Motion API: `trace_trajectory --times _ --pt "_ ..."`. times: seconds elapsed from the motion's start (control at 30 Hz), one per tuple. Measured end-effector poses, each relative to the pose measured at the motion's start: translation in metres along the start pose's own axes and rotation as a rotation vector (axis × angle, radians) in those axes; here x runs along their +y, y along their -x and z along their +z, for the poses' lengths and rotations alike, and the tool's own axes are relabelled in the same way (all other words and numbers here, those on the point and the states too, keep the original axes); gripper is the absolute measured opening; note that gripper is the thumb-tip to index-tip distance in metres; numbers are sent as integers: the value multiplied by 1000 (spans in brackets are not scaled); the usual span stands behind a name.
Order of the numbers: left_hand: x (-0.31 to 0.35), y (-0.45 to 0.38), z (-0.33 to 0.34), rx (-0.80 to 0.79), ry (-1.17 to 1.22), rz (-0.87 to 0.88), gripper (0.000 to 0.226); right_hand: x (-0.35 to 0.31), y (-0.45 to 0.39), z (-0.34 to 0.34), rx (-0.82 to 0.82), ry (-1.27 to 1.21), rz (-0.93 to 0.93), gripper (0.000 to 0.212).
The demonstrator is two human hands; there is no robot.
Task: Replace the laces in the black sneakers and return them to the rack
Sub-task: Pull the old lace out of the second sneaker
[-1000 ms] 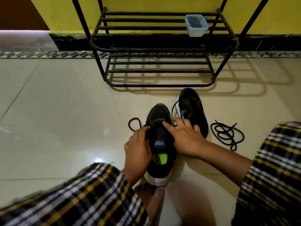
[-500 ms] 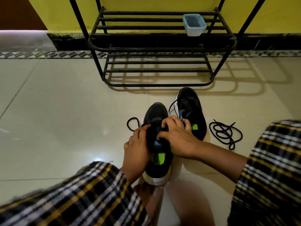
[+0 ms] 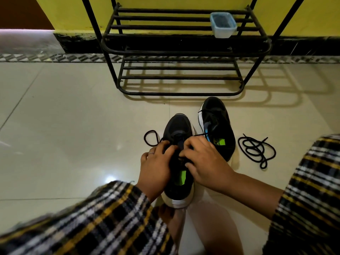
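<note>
Glossy pale tile floor (image 3: 70, 126) runs to a yellow wall (image 3: 165, 2) with black skirting (image 3: 77, 43) at the far side.

You see the near black sneaker (image 3: 177, 129) upright, toe toward the rack (image 3: 176, 52), green insole patch showing, its lace (image 3: 151, 138) looping off its left side. The second sneaker (image 3: 218, 126) stands just right, nearer the rack. A loose coiled lace (image 3: 256, 149) lies farther right.
</note>
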State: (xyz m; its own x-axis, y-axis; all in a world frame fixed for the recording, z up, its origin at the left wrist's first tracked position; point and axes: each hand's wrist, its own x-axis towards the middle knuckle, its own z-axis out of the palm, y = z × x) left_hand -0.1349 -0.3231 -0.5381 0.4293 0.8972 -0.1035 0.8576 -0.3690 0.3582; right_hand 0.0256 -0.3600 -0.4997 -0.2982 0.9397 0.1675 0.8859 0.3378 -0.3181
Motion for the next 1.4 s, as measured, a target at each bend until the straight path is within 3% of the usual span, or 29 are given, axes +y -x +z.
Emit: trace_trajectory --times 0.07,0.13,0.17,0.27,0.3,0.4,0.53,0.57,0.67,0.8,0.87,0.97,1.2,1.4 --pt "1 2 -3 31 12 18 51 -2 -1 -1 -22 37 56 38" --pt "-1 1 -6 22 18 14 43 -5 -1 -1 -24 86 93 49" --pt "-1 0 -8 -8 10 5 36 -7 0 -1 -9 137 82 48" --pt "2 -7 -15 -25 -8 2 25 -14 5 -1 38 368 -112 17" --pt "4 -9 -19 -14 31 -1 22 -15 7 0 39 415 -196 24" --pt "9 -18 -31 42 335 -95 17 -15 11 8 -23 490 -356 24" --pt "11 -28 -51 74 976 -221 24 -11 12 20 -178 443 -428 11" --pt "10 -28 -53 64 981 -218 23 -10 12 22 -195 422 -430 12" --pt "4 -28 -46 27 670 -65 15 -10 10 24 -219 372 -412 29" --pt "14 -24 -34 -205 7 63 48 -10 14 24 -217 343 -434 28" --pt "23 -22 -32 -238 -195 95 58 -10 17 23 -213 320 -421 27" --pt "30 -25 -30 -256 -143 24 53 -9 19 23 -252 307 -391 29" --pt "32 -39 -25 -263 283 -277 37 -10 16 18 -321 313 -403 28" --pt "37 -34 -22 -180 543 -422 8 -11 18 18 -341 285 -420 18"
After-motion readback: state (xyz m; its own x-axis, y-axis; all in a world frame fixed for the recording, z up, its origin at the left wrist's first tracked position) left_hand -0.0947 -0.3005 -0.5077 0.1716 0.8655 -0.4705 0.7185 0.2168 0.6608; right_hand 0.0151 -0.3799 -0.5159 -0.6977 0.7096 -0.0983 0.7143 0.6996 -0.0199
